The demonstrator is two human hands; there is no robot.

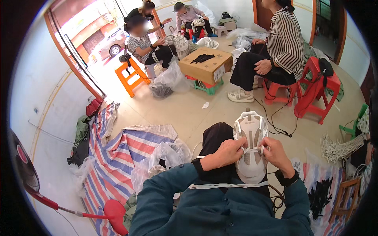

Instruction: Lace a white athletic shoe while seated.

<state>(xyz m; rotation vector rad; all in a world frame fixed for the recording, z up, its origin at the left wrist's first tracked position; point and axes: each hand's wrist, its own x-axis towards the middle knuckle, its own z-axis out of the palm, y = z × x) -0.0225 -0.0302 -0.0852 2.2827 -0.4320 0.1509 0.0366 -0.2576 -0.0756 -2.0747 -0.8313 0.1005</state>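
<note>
A white and beige sneaker rests on my lap, its toe toward me and its heel pointing away. At its left side my left hand is closed in a pinch on a white shoelace, near the lower eyelets. On the opposite side my right hand pinches the same shoelace, fingertips against the shoe's edge. The lace crosses the shoe between the two hands. Black bands circle both wrists. A pale strap runs across my lap below the toe.
Striped plastic sheeting covers the floor at left, beside a red-based fan. White laces and black strips lie at right. Ahead, a cardboard box bears black strips. Several people sit or stand around it; cables cross the floor.
</note>
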